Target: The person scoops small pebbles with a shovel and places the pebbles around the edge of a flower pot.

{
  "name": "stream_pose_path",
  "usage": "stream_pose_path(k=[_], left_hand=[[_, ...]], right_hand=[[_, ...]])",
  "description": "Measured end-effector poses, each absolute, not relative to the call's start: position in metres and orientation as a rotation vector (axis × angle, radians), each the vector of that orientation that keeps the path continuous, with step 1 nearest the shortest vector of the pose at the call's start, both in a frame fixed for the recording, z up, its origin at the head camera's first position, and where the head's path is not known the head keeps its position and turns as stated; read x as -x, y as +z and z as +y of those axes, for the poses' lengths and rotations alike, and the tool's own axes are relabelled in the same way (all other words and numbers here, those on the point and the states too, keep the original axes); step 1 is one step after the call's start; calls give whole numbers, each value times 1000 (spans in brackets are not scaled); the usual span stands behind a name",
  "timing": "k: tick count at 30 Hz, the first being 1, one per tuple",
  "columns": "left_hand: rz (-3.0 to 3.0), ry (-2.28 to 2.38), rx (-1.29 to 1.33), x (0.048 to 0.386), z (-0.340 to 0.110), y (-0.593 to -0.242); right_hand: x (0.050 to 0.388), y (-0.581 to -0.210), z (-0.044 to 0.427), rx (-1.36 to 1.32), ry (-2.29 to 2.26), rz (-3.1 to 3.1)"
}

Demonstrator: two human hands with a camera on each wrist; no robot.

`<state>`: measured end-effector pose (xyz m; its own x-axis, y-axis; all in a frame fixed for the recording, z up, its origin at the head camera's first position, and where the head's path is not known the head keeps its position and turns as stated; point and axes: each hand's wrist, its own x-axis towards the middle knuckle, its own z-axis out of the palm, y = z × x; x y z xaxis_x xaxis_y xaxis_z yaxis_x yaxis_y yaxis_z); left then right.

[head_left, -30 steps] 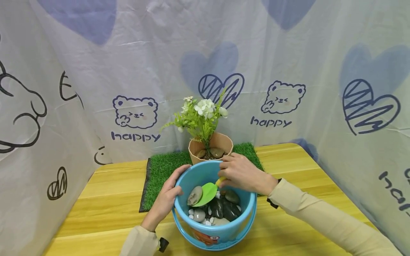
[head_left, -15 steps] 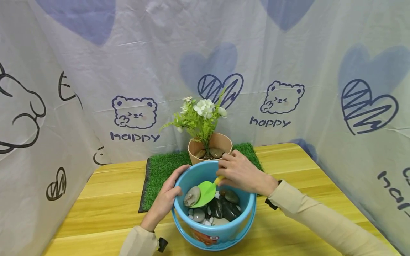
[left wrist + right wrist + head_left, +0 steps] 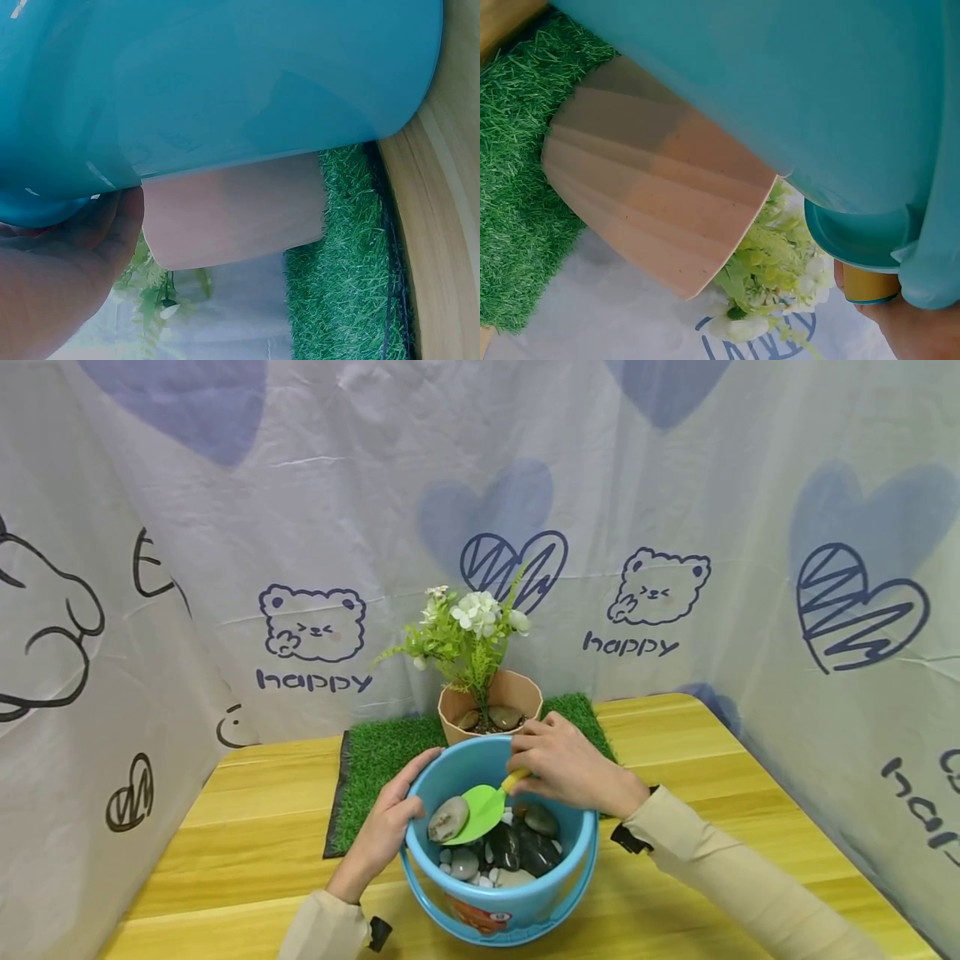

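Note:
A blue bucket (image 3: pixel 498 902) stands on the table, with dark, grey and small white stones inside. My left hand (image 3: pixel 385 831) grips its left rim, thumb toward the inside; in the left wrist view the fingers (image 3: pixel 124 221) lie against the outer wall. Over the bucket's far right rim, my right hand (image 3: pixel 566 767) holds the yellow handle (image 3: pixel 514 780) of a green shovel (image 3: pixel 482 814). The shovel's tip meets a large grey oval stone (image 3: pixel 448 820) at the inner left wall. The yellow handle (image 3: pixel 870 285) also shows in the right wrist view beside the rim.
Behind the bucket, a beige pot (image 3: pixel 491 689) with white flowers (image 3: pixel 477 613) and several stones stands on a green turf mat (image 3: pixel 390 747). The bucket's handle hangs down at its front. A printed white cloth surrounds the wooden table (image 3: pixel 247 827).
The shovel and the grey stone have shifted slightly left, toward the bucket's inner wall. The left hand keeps its grip on the rim.

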<state>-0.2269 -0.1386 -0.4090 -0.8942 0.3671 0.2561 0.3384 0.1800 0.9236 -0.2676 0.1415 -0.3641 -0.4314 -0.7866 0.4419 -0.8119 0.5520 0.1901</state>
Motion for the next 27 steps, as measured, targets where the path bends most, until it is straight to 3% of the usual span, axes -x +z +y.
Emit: stream_pose_path(k=[27], left_hand=[[2387,1878,-723,228,-137,-411]], right_hand=[[266,-365,142,-1298,38,-2338]])
